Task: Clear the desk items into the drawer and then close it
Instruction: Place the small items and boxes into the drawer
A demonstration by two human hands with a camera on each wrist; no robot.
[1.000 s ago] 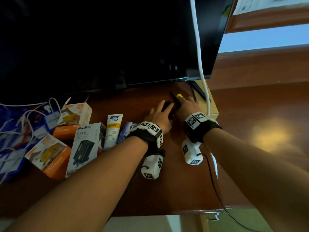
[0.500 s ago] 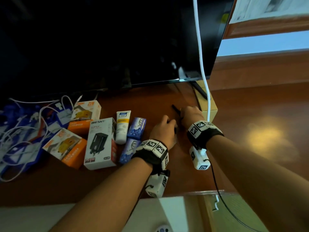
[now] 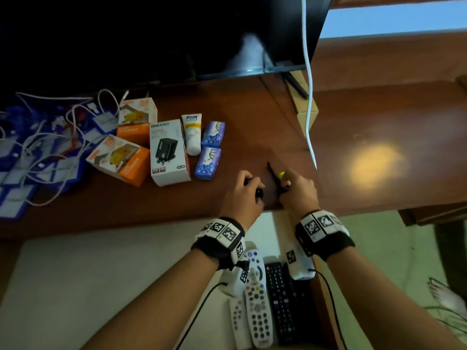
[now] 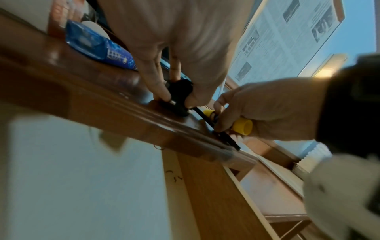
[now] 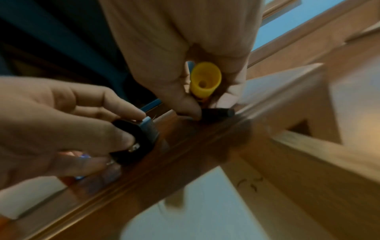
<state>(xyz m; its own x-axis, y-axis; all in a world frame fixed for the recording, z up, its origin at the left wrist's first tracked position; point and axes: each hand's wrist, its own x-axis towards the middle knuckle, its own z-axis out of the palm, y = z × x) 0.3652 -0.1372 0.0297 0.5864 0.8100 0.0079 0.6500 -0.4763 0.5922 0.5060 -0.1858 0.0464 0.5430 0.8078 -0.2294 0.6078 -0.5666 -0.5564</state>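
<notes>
Both hands sit at the front edge of the brown desk (image 3: 227,208), above the open drawer (image 3: 101,274). My left hand (image 3: 249,184) grips a small black object (image 3: 259,192) between thumb and fingers; the left wrist view shows that black object (image 4: 180,91) touching the desk edge. My right hand (image 3: 285,181) holds a yellow-capped marker (image 3: 281,175) together with a thin black pen (image 3: 271,170). In the right wrist view the yellow marker (image 5: 205,79) lies in the curled fingers and the pen's end (image 5: 218,112) is pinched below it.
Left on the desk lie a white charger box (image 3: 169,152), two orange boxes (image 3: 121,160), a white tube (image 3: 192,133), two blue packs (image 3: 209,150) and tangled white cables (image 3: 45,152). A white remote (image 3: 257,299) and a black one (image 3: 283,304) lie in the drawer. A monitor (image 3: 177,34) stands behind.
Both hands have drawn back from under the monitor to the desk's front edge, carrying the black object, marker and pen. The open drawer with remotes has come into view.
</notes>
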